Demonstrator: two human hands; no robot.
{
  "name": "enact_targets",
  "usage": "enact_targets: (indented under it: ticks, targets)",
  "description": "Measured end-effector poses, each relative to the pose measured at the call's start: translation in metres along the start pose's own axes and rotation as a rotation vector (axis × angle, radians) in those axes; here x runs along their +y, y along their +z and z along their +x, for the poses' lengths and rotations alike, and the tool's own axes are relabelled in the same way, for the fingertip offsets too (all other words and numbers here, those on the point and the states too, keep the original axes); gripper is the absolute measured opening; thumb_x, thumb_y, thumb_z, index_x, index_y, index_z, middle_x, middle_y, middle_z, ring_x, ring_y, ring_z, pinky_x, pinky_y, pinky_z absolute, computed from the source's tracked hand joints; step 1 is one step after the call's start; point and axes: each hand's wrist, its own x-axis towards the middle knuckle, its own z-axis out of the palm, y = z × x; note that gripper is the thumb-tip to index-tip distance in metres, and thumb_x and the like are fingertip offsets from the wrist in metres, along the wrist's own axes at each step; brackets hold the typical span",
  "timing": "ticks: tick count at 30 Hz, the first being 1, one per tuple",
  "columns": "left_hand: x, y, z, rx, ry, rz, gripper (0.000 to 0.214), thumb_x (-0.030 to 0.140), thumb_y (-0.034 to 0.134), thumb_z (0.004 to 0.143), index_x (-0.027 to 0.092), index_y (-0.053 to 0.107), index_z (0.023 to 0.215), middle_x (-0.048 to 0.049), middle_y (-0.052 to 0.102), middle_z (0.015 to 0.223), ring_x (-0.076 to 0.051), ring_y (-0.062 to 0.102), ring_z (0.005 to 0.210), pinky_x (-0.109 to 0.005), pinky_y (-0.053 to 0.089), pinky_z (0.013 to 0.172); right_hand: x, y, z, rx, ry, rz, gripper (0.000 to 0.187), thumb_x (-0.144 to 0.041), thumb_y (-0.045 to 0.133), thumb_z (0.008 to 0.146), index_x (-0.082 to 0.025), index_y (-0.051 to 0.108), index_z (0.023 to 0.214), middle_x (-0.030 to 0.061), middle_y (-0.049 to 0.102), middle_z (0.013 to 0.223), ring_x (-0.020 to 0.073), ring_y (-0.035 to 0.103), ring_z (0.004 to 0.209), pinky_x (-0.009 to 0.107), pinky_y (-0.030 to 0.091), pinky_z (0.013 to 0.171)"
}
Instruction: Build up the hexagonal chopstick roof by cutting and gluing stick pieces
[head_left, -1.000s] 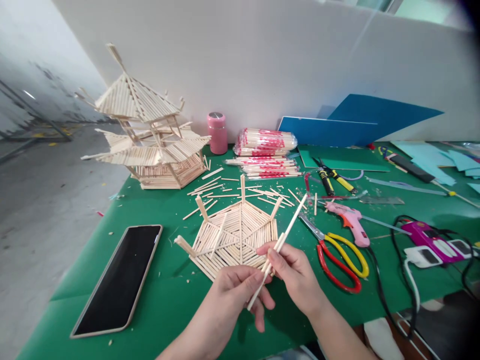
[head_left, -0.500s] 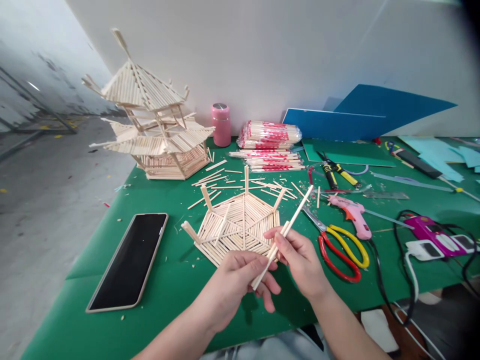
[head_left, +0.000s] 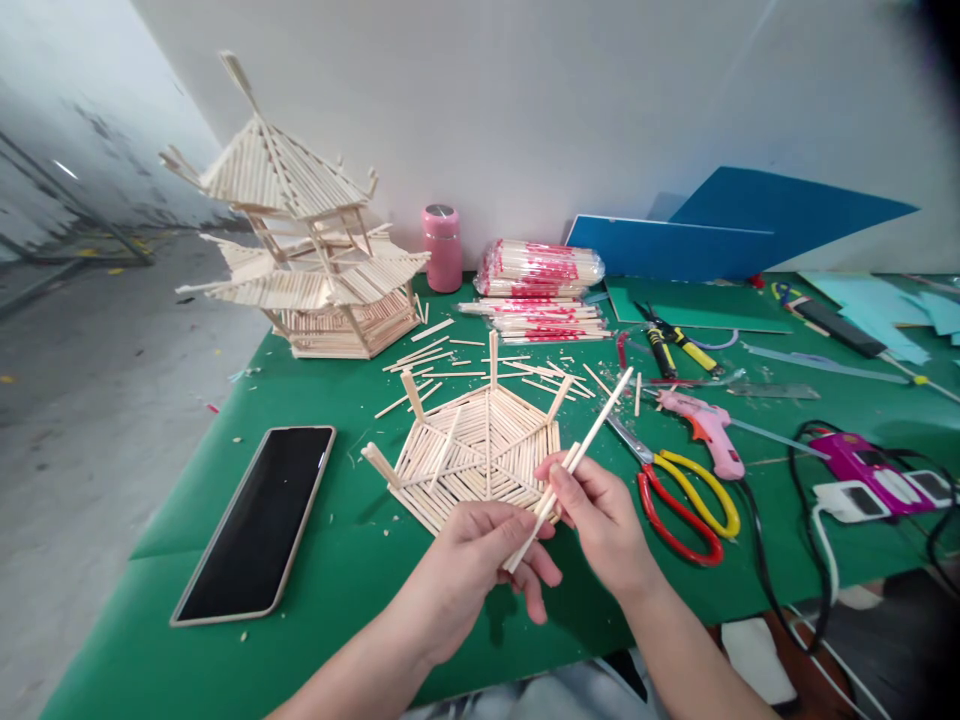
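Observation:
Between my hands are light wooden sticks (head_left: 601, 420), one longer than the rest, held together at a slant. My left hand (head_left: 487, 545) pinches their lower end between thumb and fingers. Higher up, my right hand (head_left: 600, 510) grips the same sticks with thumb and fingertips. Just beyond my hands a hexagonal base of sticks (head_left: 442, 470) lies on the green tabletop, with short upright posts at its visible corners. My hands cover its near right part. A loose stick lies across its left side.
A tiered stick pagoda (head_left: 322, 280) stands at the back left, beside a pink flask (head_left: 442, 250). Bagged sticks (head_left: 540, 268) lie behind scattered offcuts. On the right are scissors (head_left: 679, 500), a pink glue gun (head_left: 705, 430), pliers (head_left: 675, 345) and cables. A phone (head_left: 255, 525) lies left.
The long stick's upper end has shifted slightly to the right, along with my right hand. My left hand stays almost still, and both hands keep their hold.

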Motion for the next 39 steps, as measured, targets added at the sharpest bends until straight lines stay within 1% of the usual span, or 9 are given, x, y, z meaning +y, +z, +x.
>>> enact_targets:
  ticks: [10,14,22,26,30,33,35,37,39]
  targets:
    - [-0.001,-0.002,0.002,-0.006,0.007,0.028,0.023,0.03,0.051,0.079,0.009,0.062,0.076,-0.0056,0.065,0.057,-0.006,0.05,0.032,-0.016,0.03,0.037,0.001,0.0,0.0,-0.009,0.004,0.021,0.021,-0.033,0.046,0.085,-0.016,0.057,0.08,-0.0048,0.042,0.057,0.0069,0.036,0.049,0.02,0.031,0.046]
    - [-0.003,-0.003,0.003,-0.012,0.013,0.032,0.025,0.031,0.049,0.08,0.009,0.062,0.078,-0.0047,0.064,0.056,-0.005,0.048,0.032,-0.015,0.028,0.035,0.001,0.0,0.0,-0.025,0.006,0.042,0.021,-0.033,0.046,0.085,-0.016,0.056,0.079,-0.0056,0.039,0.056,0.0064,0.035,0.048,0.019,0.03,0.044]
    - [-0.003,-0.002,0.003,-0.003,0.012,0.059,0.025,0.032,0.05,0.079,0.01,0.061,0.077,-0.0053,0.065,0.058,-0.007,0.05,0.034,-0.017,0.031,0.039,0.001,-0.002,0.001,-0.049,-0.019,0.021,0.021,-0.03,0.044,0.086,-0.016,0.053,0.073,-0.0059,0.038,0.054,0.0062,0.034,0.048,0.019,0.029,0.045]
    - [-0.001,0.001,0.004,0.001,0.023,0.164,0.025,0.033,0.051,0.079,0.01,0.061,0.076,-0.0042,0.064,0.058,-0.007,0.051,0.036,-0.018,0.033,0.042,-0.004,0.0,0.001,-0.059,-0.022,-0.001,0.022,-0.029,0.044,0.086,-0.016,0.052,0.07,-0.0051,0.041,0.055,0.0066,0.037,0.05,0.018,0.032,0.046]
    - [-0.005,0.001,0.006,0.013,0.091,0.271,0.029,0.034,0.048,0.081,0.01,0.06,0.071,-0.0019,0.062,0.056,-0.005,0.051,0.037,-0.017,0.03,0.042,-0.006,0.003,-0.001,-0.099,-0.005,-0.026,0.025,-0.031,0.043,0.086,-0.016,0.049,0.067,-0.0047,0.042,0.055,0.0071,0.039,0.05,0.019,0.034,0.047]
    - [-0.01,-0.001,0.006,0.032,0.108,0.252,0.029,0.034,0.047,0.082,0.01,0.059,0.071,-0.0014,0.061,0.056,-0.005,0.049,0.037,-0.017,0.029,0.042,-0.006,0.004,-0.003,-0.106,0.008,-0.024,0.023,-0.032,0.044,0.085,-0.016,0.051,0.071,-0.0046,0.042,0.055,0.0076,0.04,0.05,0.019,0.034,0.048]
    - [-0.013,-0.002,0.006,0.035,0.112,0.222,0.029,0.035,0.047,0.081,0.01,0.059,0.071,-0.002,0.061,0.056,-0.006,0.049,0.037,-0.018,0.03,0.041,-0.006,0.003,-0.003,-0.107,0.037,0.025,0.023,-0.033,0.045,0.085,-0.015,0.054,0.075,-0.0043,0.044,0.054,0.0074,0.042,0.049,0.019,0.034,0.047]
    - [-0.015,-0.003,0.006,0.047,0.113,0.209,0.029,0.035,0.048,0.08,0.01,0.058,0.07,-0.0026,0.061,0.056,-0.007,0.049,0.036,-0.018,0.03,0.04,-0.006,0.002,-0.003,-0.091,0.065,0.073,0.023,-0.035,0.046,0.084,-0.014,0.056,0.078,-0.0039,0.046,0.055,0.0069,0.042,0.049,0.018,0.034,0.046]
    - [-0.017,-0.004,0.006,0.068,0.094,0.215,0.027,0.035,0.05,0.079,0.01,0.058,0.071,-0.0024,0.061,0.054,-0.007,0.048,0.035,-0.018,0.029,0.039,-0.007,0.0,-0.003,-0.062,0.073,0.068,0.024,-0.035,0.048,0.083,-0.014,0.057,0.077,-0.0037,0.046,0.054,0.0065,0.041,0.047,0.018,0.033,0.045]
